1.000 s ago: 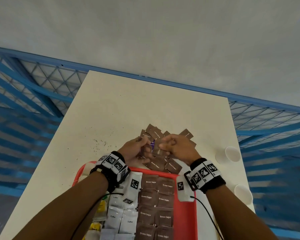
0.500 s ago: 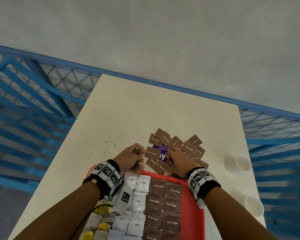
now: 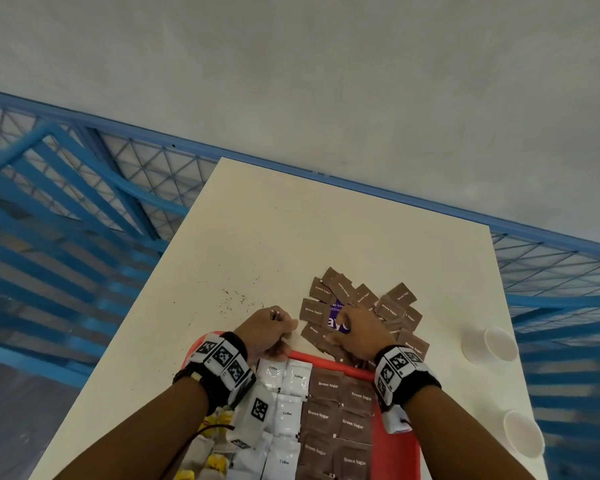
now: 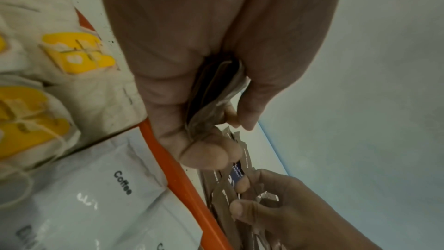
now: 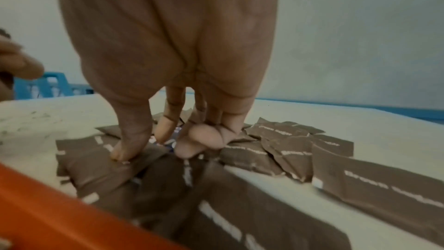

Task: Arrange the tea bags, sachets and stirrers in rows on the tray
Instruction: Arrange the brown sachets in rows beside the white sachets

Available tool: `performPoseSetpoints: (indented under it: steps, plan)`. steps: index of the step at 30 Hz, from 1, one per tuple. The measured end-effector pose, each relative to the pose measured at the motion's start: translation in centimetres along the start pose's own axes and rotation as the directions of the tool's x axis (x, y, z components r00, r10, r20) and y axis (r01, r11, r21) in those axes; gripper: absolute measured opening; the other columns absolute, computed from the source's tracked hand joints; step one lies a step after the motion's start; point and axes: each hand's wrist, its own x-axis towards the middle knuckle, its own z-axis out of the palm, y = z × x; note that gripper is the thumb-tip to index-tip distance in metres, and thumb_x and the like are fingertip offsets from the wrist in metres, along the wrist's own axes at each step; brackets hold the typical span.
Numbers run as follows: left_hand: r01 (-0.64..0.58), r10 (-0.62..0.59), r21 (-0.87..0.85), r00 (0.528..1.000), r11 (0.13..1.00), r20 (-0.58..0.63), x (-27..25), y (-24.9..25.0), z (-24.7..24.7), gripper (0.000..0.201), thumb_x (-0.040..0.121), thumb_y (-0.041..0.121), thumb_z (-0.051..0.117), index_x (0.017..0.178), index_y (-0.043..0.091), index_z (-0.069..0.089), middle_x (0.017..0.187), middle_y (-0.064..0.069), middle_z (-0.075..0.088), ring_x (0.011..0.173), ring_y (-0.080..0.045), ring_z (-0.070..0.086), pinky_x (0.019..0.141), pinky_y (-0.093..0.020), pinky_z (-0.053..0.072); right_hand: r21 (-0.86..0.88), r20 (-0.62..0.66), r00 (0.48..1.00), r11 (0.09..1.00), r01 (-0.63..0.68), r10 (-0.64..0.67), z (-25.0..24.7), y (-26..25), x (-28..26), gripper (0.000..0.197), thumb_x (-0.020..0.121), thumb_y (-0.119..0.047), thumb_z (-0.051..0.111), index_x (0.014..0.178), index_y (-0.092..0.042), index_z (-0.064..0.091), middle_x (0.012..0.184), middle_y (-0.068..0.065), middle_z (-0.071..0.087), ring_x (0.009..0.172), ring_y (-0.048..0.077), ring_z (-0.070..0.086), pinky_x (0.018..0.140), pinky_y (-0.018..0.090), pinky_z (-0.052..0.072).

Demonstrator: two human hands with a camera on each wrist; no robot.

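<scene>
A red tray holds rows of white coffee sachets, brown sugar sachets and yellow-tagged tea bags. Just beyond its far rim lies a loose pile of brown sugar sachets around a purple sachet. My left hand hovers at the rim, curled round a small stack of brown sachets. My right hand is down on the pile, thumb and curled fingers pinching a brown sachet at the near edge.
Two white paper cups stand along the cream table's right edge. Dark specks dot the tabletop left of the pile. Blue railing surrounds the table.
The hands, joined above the pile a second ago, have parted. My left hand drew back to the tray rim with its stack; my right dropped onto the pile, uncovering the purple sachet.
</scene>
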Motion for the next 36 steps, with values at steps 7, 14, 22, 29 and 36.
performPoseSetpoints:
  steps: [7,14,22,29,36]
  plan:
    - [-0.034,0.045,0.114,0.994,0.993,-0.096,1.0,0.3,0.1,0.015,0.095,0.018,0.063,0.084,0.013,0.053,0.068,-0.005,0.052,0.045,-0.014,0.052,0.045,-0.024,0.044,0.004,0.058,0.998,1.000,-0.022,0.022,1.3,-2.3,0.4,0.039,0.071,-0.027,0.085,0.082,-0.021,0.048,0.090,-0.004,0.057,0.083,0.016,0.056,0.066,0.027,0.048]
    - [-0.024,0.024,0.006,0.998,1.000,-0.060,1.6,0.5,-0.2,0.015,0.097,0.021,0.060,0.090,0.010,0.054,0.075,-0.008,0.052,0.051,-0.022,0.052,0.052,-0.028,0.039,-0.028,0.177,0.983,0.998,-0.052,0.056,-0.6,-2.0,0.3,0.027,0.093,-0.028,0.060,0.073,-0.011,0.063,0.070,0.000,0.061,0.066,0.015,0.060,0.056,0.021,0.044]
    - [-0.105,0.104,0.016,0.993,0.994,0.052,-0.3,0.2,1.1,0.041,0.080,0.053,0.074,0.086,0.015,0.063,0.074,-0.003,0.057,0.056,-0.014,0.051,0.050,-0.026,0.042,0.233,0.272,0.951,0.969,0.083,-0.147,-4.6,-0.8,-4.0,0.039,0.095,-0.035,0.062,0.056,-0.029,0.060,0.053,-0.014,0.051,0.054,0.004,0.045,0.058,0.021,0.036]
    - [-0.102,0.131,-0.152,0.973,0.983,0.193,-3.3,-0.4,3.8,0.029,0.086,0.030,0.075,0.101,0.011,0.061,0.100,-0.018,0.065,0.085,-0.027,0.063,0.063,-0.033,0.056,0.357,0.247,0.935,0.921,0.156,-0.255,-4.1,-1.8,-8.1,0.057,0.082,-0.063,0.063,0.086,-0.007,0.069,0.073,0.008,0.066,0.065,0.023,0.059,0.066,0.033,0.049]
    - [-0.098,0.159,-0.336,0.975,0.937,0.157,-5.8,0.3,3.4,0.008,0.094,0.001,0.059,0.092,0.008,0.055,0.096,-0.024,0.070,0.077,-0.036,0.070,0.060,-0.042,0.062,0.609,-0.001,0.984,0.780,0.144,-0.180,-4.4,-0.1,-12.1,0.019,0.094,-0.025,0.063,0.075,-0.024,0.065,0.061,-0.008,0.064,0.050,0.002,0.053,0.055,0.018,0.041]
